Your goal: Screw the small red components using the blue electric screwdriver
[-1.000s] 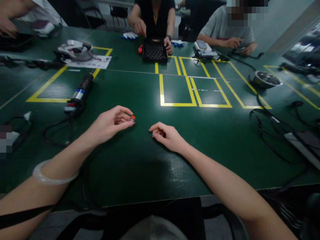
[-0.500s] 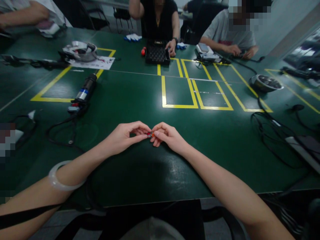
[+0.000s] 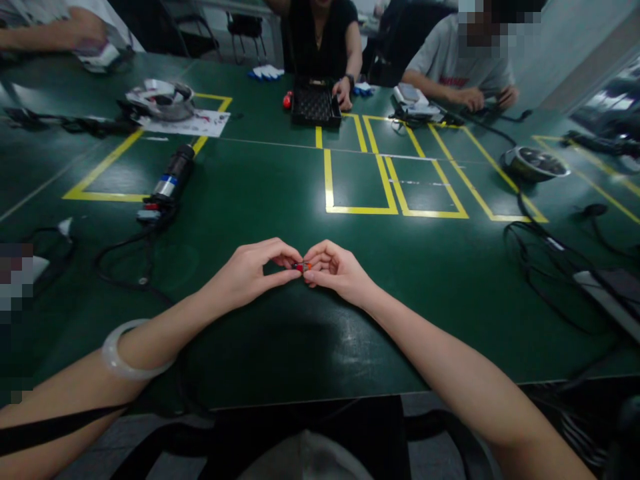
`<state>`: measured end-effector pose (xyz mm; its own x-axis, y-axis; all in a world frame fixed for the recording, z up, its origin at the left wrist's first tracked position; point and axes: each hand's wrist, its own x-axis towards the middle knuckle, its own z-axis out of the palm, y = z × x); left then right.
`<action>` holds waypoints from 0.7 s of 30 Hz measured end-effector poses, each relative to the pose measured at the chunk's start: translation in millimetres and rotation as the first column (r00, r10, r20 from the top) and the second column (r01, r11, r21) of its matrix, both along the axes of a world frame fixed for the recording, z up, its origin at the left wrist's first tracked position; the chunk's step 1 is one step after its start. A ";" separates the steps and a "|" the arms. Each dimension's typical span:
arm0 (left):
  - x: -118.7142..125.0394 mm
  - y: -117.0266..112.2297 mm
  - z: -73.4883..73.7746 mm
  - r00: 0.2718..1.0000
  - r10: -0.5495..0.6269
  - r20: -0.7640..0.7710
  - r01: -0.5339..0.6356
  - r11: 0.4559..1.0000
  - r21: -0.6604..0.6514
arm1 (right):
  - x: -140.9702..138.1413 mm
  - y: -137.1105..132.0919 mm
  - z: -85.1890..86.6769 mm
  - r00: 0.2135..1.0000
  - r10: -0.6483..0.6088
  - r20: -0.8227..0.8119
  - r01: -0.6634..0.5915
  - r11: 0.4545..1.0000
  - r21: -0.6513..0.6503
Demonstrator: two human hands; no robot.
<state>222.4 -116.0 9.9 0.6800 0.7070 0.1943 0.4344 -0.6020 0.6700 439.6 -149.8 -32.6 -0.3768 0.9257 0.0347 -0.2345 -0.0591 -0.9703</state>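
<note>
Between the fingertips of both hands is a small red, grey and orange piece (image 3: 301, 267), too small for me to tell its kind. My left hand (image 3: 263, 267) pinches its red end between thumb and fingers. From the other side my right hand (image 3: 337, 268) closes on the orange end, with its lower fingers curled beneath. Fingertips cover part of the piece. Both hands are just above the green table (image 3: 280, 347), near its front edge. A pale bangle (image 3: 117, 350) circles my left forearm.
A black cylindrical tool (image 3: 173, 173) with a cable lies left of centre. Yellow tape outlines (image 3: 360, 211) mark the table. Across it, a person's hand (image 3: 343, 92) rests by a black tray (image 3: 316, 122). Cables (image 3: 540, 293) and a round metallic device (image 3: 535, 164) are at right.
The small piece has turned slightly between my fingers, showing more red. My right fingers have shifted their grip, the lower ones curling in. The view has moved a little.
</note>
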 end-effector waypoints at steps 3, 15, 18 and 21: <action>0.5 -0.6 -0.9 1.000 -0.020 -0.004 0.020 1.000 0.006 | 0.3 -1.6 1.2 0.995 -0.038 0.090 0.034 0.998 0.050; -69.4 59.3 17.1 0.809 0.446 -0.383 -0.267 0.859 0.437 | 7.9 2.8 2.3 0.953 -0.089 0.289 0.054 0.990 0.127; -122.2 85.3 11.1 0.521 0.704 -0.483 -0.467 0.708 0.529 | 8.3 2.7 1.0 0.953 -0.088 0.291 0.051 0.990 0.132; -168.2 105.4 -3.1 0.304 0.723 -0.620 -0.625 0.642 0.443 | 8.7 3.1 -0.5 0.949 -0.103 0.298 0.064 0.989 0.136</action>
<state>54.2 -10.6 6.7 -0.0957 0.9953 0.0176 0.9900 0.0970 -0.1027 448.3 -146.7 -33.1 -0.3089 0.9499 0.0467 0.0726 0.0725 -0.9947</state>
